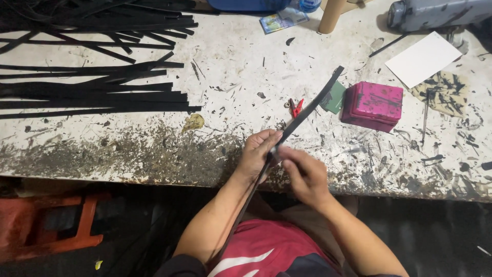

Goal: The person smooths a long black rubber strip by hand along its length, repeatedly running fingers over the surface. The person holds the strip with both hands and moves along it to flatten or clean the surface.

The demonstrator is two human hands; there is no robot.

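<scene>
So you're holding one long black strip (pixel 307 105) right in the lower middle of the frame; your left hand (pixel 258 154) is gripping it from the near side, and your right hand (pixel 302 172) is pinching it just beside the left, fingers closed on it, though that hand is a bit blurred. The strip is running from your lap up past both hands and its far end is poking out toward the upper right over the desk (pixel 236 56).

Progress-wise, my guess is you're somewhere mid-batch; a big pile of black strips (pixel 97 87) is lying in the upper left, well apart from your hands, and I can't tell which of those are finished.

Around you: a pink box (pixel 372 105) and a green card (pixel 334 98) just right of the strip's tip; small red clippers (pixel 295 107) near the strip; a white sheet (pixel 423 58) upper right; a cardboard tube (pixel 330 15) up top. Nothing's really blocking your hands; only scraps and grime littering the desk edge.
</scene>
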